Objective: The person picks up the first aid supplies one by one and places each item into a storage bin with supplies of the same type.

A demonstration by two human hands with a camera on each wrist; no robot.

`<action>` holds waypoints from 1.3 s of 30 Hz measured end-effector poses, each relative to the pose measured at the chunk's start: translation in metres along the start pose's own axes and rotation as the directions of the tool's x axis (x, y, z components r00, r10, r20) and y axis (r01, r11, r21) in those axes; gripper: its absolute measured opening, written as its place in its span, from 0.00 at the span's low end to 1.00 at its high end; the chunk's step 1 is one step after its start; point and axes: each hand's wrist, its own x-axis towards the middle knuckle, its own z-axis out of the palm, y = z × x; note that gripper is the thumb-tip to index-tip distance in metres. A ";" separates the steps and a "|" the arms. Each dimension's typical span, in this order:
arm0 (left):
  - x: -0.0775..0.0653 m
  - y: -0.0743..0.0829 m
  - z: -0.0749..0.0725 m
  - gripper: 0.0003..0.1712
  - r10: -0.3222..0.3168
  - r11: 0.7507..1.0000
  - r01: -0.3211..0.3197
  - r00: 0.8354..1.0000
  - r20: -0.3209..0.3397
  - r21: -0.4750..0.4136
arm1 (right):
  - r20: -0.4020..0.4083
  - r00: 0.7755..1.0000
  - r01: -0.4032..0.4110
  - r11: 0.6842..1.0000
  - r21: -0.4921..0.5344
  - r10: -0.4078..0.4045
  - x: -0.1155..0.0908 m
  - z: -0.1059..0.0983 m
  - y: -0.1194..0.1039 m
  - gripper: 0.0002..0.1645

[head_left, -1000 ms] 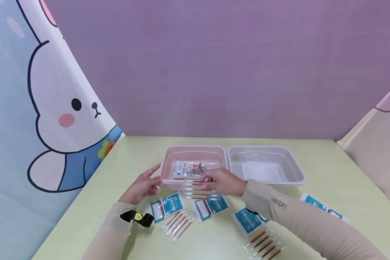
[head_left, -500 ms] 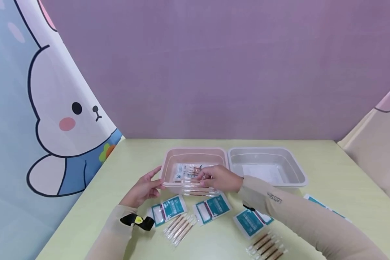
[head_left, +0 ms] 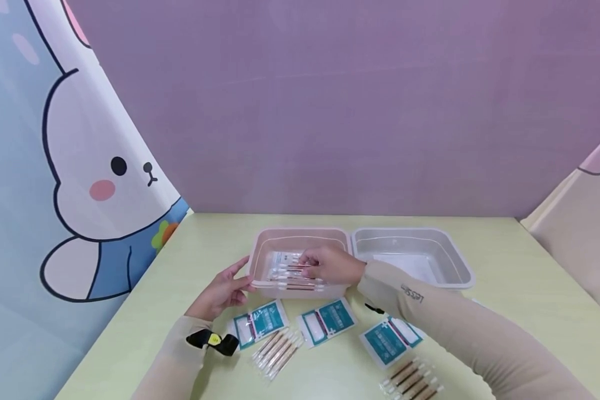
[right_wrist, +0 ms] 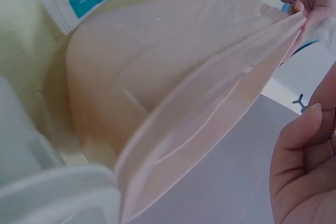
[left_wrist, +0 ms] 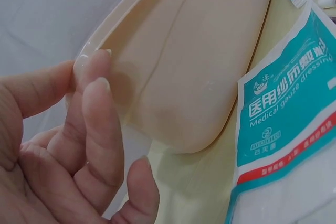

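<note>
In the head view my left hand (head_left: 221,291) holds the left front corner of the pink plastic basin (head_left: 307,293). The left wrist view shows the fingers of the left hand (left_wrist: 84,145) bent at the basin's rim (left_wrist: 84,66). My right hand (head_left: 332,265) pinches a clear pack of cotton swabs (head_left: 295,280) over the front of this basin. Beneath that pack, a white printed packet (head_left: 280,258) lies inside and is partly covered. The right wrist view has the right hand (right_wrist: 310,166) at its edge, with the held pack mostly out of frame.
A whitish basin (head_left: 412,233) stands against the pink one's right side. In front lie medical gauze dressing packets (head_left: 267,319), (head_left: 336,318), (head_left: 385,341). Nearer me are two more swab packs (head_left: 278,351), (head_left: 414,379). A purple backdrop (head_left: 350,111) rises behind the table.
My right hand has moved forward and slightly left, carrying the swab pack from in front of the pink basin to over its front rim. The left hand keeps its place on the corner.
</note>
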 end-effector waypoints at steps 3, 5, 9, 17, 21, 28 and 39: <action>-0.001 0.001 0.001 0.38 0.003 1.000 -0.003 1.000 -0.005 0.007 | -0.002 1.000 -0.001 1.000 -0.017 0.001 0.001 -0.001 -0.003 0.07; -0.001 0.002 0.002 0.38 0.006 1.000 -0.006 1.000 -0.010 0.013 | -0.008 1.000 0.001 0.999 -0.040 -0.001 0.002 -0.002 -0.004 0.07; -0.001 0.002 0.003 0.39 0.007 1.000 -0.007 1.000 -0.012 0.021 | -0.014 1.000 -0.005 0.997 -0.076 0.004 0.008 -0.003 -0.005 0.07; 0.004 0.002 0.005 0.37 -0.002 1.000 0.002 1.000 -0.009 -0.009 | 0.003 0.994 -0.107 0.992 -0.060 0.107 0.023 -0.008 -0.009 0.10; 0.005 0.002 0.007 0.36 -0.008 1.000 0.008 1.000 -0.008 -0.016 | 0.003 0.994 -0.110 0.993 -0.033 0.110 0.031 -0.011 -0.008 0.12; 0.004 0.003 0.008 0.37 -0.001 1.000 0.001 1.000 -0.008 -0.025 | -0.008 0.999 -0.044 0.999 -0.029 0.043 0.044 -0.018 -0.011 0.13; 0.002 0.006 0.012 0.36 0.004 1.000 -0.004 1.000 -0.013 -0.010 | -0.023 0.996 -0.090 0.994 -0.067 0.089 0.059 -0.025 -0.009 0.13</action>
